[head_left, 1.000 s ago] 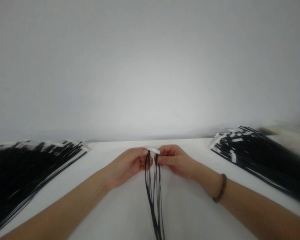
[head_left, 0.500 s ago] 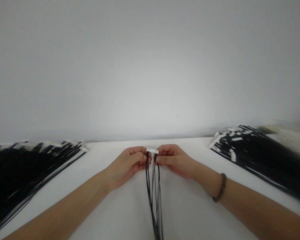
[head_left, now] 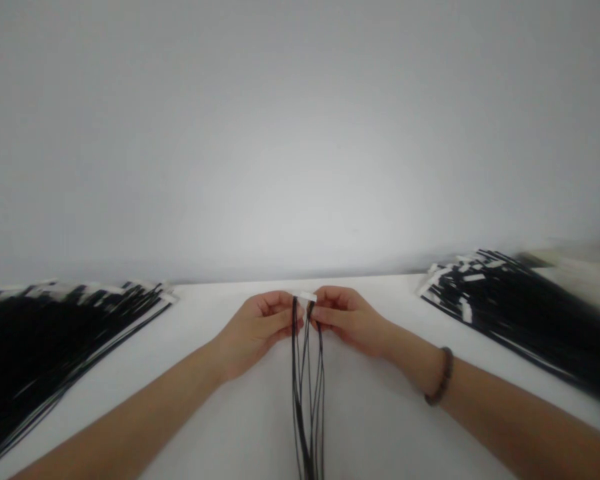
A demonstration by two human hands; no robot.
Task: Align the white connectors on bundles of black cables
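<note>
Both my hands meet at the middle of a white table (head_left: pixel 370 427). My left hand (head_left: pixel 257 328) and my right hand (head_left: pixel 350 320) are closed in pinches on a small white connector (head_left: pixel 306 296) held between them. A bundle of thin black wires (head_left: pixel 307 387) hangs from the connector and runs toward me, out of the bottom of the view. A dark bead bracelet (head_left: pixel 441 377) sits on my right wrist.
A large heap of black wire harnesses with white connectors (head_left: pixel 45 340) lies at the left. A second such heap (head_left: pixel 510 313) lies at the right, blurred at its far end. A plain pale wall (head_left: pixel 300 133) rises behind the table.
Both hands have shifted very slightly away from me with the connector. The wires hang a little straighter. Nothing else has moved.
</note>
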